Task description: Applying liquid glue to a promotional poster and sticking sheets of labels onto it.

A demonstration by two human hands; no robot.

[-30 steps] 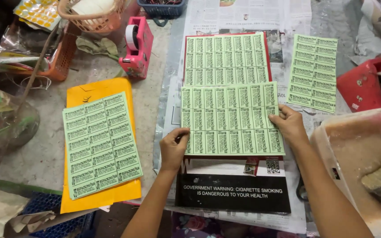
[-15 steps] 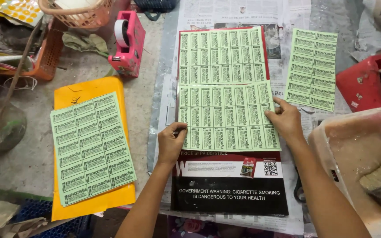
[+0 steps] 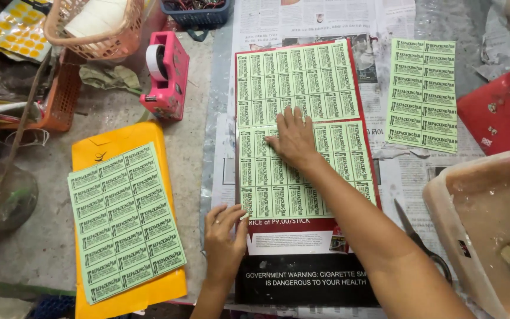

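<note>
Lower label sheet [image 3: 302, 177]: lying on the red board [image 3: 373, 171], just below the upper sheet [image 3: 296, 80]
Right hand [image 3: 293, 139]: pressing flat, fingers spread; holding nothing
Left hand [image 3: 224, 233]: open, steadying the sheet's bottom-left corner
Progress: two sheets placed; spare sheets [image 3: 126, 220] lying aside on the counter [image 3: 196, 147]

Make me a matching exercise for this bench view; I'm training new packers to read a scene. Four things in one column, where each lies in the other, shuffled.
Things:
1. right hand
2. left hand
3. tape dispenser
4. scissors

Places:
A. pink, upright on the bare table left of the newspaper
B. flat on the lower green label sheet, palm down
C. on the newspaper, right of the red board
D. at the lower sheet's bottom left corner

Pairs: 1-B, 2-D, 3-A, 4-C
</note>
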